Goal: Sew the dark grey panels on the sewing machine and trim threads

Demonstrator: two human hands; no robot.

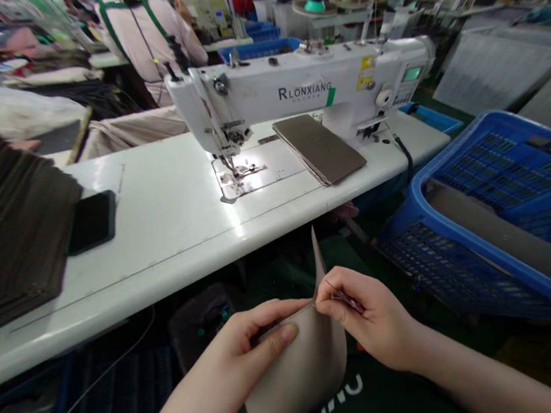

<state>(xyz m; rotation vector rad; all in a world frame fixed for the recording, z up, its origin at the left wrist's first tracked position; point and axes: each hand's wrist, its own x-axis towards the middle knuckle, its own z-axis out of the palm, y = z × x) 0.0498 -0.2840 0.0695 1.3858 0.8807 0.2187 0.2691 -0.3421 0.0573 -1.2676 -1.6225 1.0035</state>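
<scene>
1. Gripping the taupe fabric panel (295,376) by its upper edge with the left hand (237,350), pressed thumb against the near face and tucked fingers behind, clamped on the sheet.

2. Held the right hand (368,318) at the same edge, just beside the left fingertips, with thumb and forefinger together at the base of a raised flap (318,261) and a small dark pink implement (350,302) in the grasp; could not tell its exact kind, nor the presence of any thread between the tips.

3. For good work at this spot, seemed best to brace the edge close to the pinch, leave the flap clear of the implement and use small, controlled motions.

4. Also seemed wise to avoid tugging, given a likely risk of stretching or nicking the material.

5. Held the panel below and in front of the worktop (176,211), over dark green cloth (396,395) with white lettering (349,389), well apart from the industrial sewing machine (262,88).

6. Looked thin, plain and smooth, bowed below the grip, with the flap rising to a narrow tip.

7. Appeared paler than the neat stack (321,148) beneath the machine's arm.
</scene>
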